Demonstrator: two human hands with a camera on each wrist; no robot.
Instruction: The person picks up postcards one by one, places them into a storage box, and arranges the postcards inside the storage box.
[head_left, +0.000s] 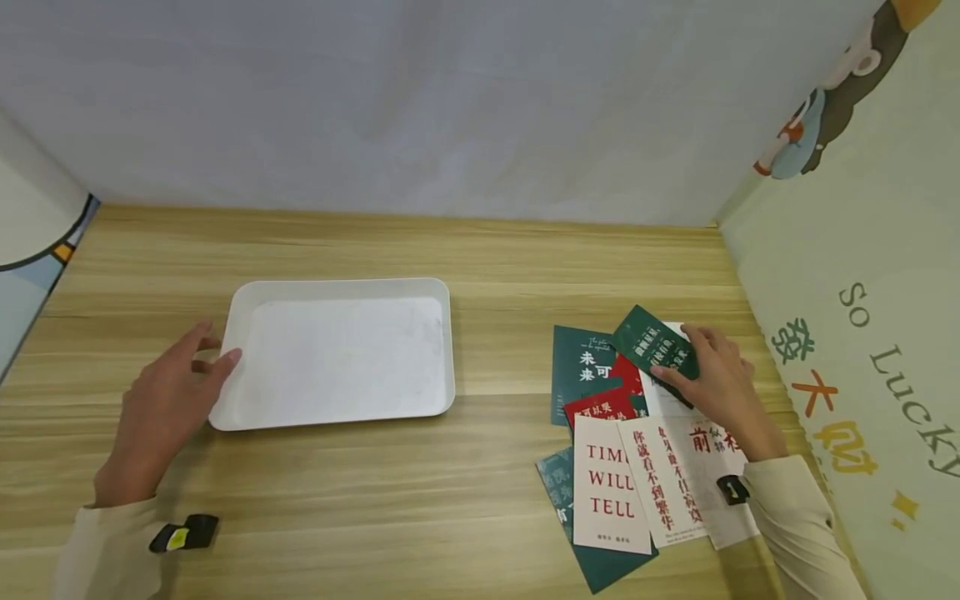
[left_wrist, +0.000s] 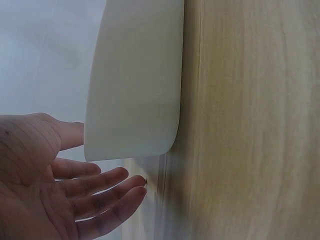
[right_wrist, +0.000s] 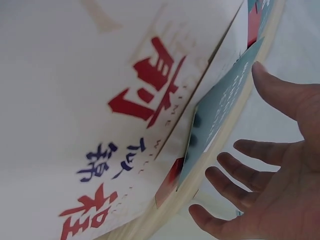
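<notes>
Nearest the wearer: left sleeve (head_left: 112,554) and right sleeve (head_left: 798,525), both pale, each with a black strap at the cuff.

Right side, near: a green card (head_left: 611,571) partly under a white card (head_left: 606,521) printed TIME WILL TELL. Beside it, overlapping, a white card with upright red characters (head_left: 667,492); the right cuff partly covers another white card (head_left: 731,529).

Just beyond: right hand (head_left: 716,379) over the pile, palm toward its wrist camera, fingers spread and slightly bent. Thumb and forefinger lie at the edges of a small dark green card (head_left: 651,342), which sits at the far part of the pile; firm contact cannot be told. About that card: a red card (head_left: 600,406) and a larger green card (head_left: 570,375), both partly covered.

Left side: left hand (head_left: 165,400) at the near-left end of a white tray (head_left: 345,354). Thumb over the rim, on the inner side; other fingers loosely spread outside the wall. Whether they press on it cannot be told.

Tray lies flat on the wooden table (head_left: 495,483), well apart from the cards.

Farthest: pale sheet (head_left: 405,108) along the table's back edge.
</notes>
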